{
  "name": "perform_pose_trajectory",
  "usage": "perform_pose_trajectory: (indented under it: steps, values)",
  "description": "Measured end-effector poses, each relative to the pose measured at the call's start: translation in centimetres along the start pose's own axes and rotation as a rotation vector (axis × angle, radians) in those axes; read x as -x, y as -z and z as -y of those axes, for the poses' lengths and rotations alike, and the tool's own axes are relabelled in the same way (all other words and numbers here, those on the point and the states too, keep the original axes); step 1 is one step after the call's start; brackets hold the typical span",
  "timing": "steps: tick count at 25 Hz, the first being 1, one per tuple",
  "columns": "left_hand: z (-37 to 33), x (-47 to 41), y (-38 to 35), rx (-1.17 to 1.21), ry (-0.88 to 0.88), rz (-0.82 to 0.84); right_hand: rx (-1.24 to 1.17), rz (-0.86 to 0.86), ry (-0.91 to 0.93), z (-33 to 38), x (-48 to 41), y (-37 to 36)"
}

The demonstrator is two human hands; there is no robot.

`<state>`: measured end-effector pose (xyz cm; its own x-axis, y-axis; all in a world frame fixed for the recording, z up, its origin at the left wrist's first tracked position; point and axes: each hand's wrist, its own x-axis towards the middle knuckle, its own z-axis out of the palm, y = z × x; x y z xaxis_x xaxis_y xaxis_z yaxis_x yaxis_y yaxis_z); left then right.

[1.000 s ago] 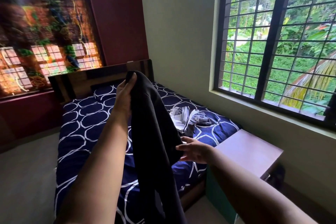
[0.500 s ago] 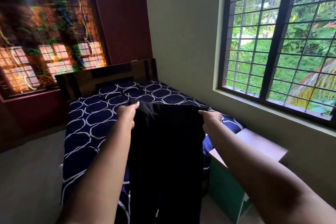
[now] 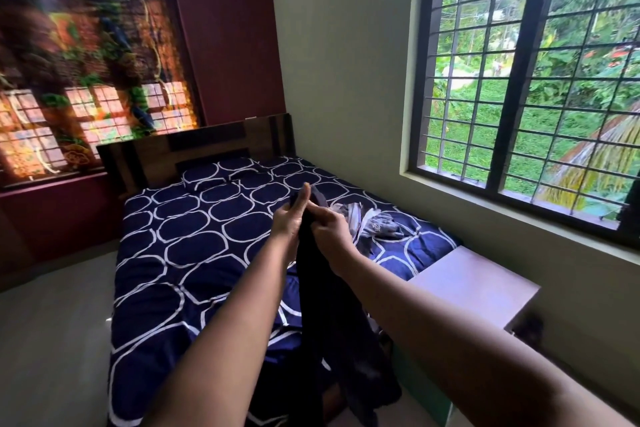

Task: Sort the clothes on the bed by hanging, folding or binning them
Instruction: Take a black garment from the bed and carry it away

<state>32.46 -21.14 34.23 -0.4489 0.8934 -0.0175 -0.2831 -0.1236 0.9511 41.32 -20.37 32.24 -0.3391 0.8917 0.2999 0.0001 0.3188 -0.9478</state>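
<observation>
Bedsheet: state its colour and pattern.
The bedsheet is navy blue with white rounded outline shapes; the head view shows it best.

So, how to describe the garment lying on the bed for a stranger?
Find the bed with the navy, white-ringed cover; look at its side nearest the window. There lies a crumpled grey-and-white garment, the only pale cloth, unlike the black garment held by the left hand and right hand.
</observation>
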Motion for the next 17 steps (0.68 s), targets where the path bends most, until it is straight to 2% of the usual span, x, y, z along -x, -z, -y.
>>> perform_pose_trajectory:
  steps: [2, 4, 6, 7, 9, 11, 12, 17]
  values:
    - [0.0, 0.0, 0.3, -0.050, -0.061, 0.030, -0.045, 0.003, -0.025, -0.1, -0.2, 0.6]
    - [-0.5, -0.3, 0.9, -0.154, -0.108, 0.031, -0.064, -0.088, -0.030, 0.1, -0.7, 1.7]
    - [-1.5, 0.0, 1.5, -0.257, -0.123, 0.090, 0.133, -0.180, 0.110, 0.8, -1.4, 3.5]
    - [-2.1, 0.3, 1.7, -0.294, -0.119, 0.146, 0.279, -0.123, 0.186, 1.3, -1.9, 4.4]
    - [-3.4, 1.3, 2.2, -0.341, -0.131, 0.279, 0.442, 0.182, 0.212, 2.5, -2.6, 6.1]
    - [-4.9, 2.3, 2.5, -0.358, -0.162, 0.348, 0.434, 0.450, 0.154, 3.4, -2.9, 7.2]
    - [-5.6, 2.8, 2.7, -0.347, -0.181, 0.349, 0.398, 0.506, 0.128, 3.6, -3.0, 7.6]
    - [-8.2, 4.6, 4.4, -0.285, -0.279, 0.231, 0.208, 0.338, 0.131, 2.0, -1.4, 7.2]
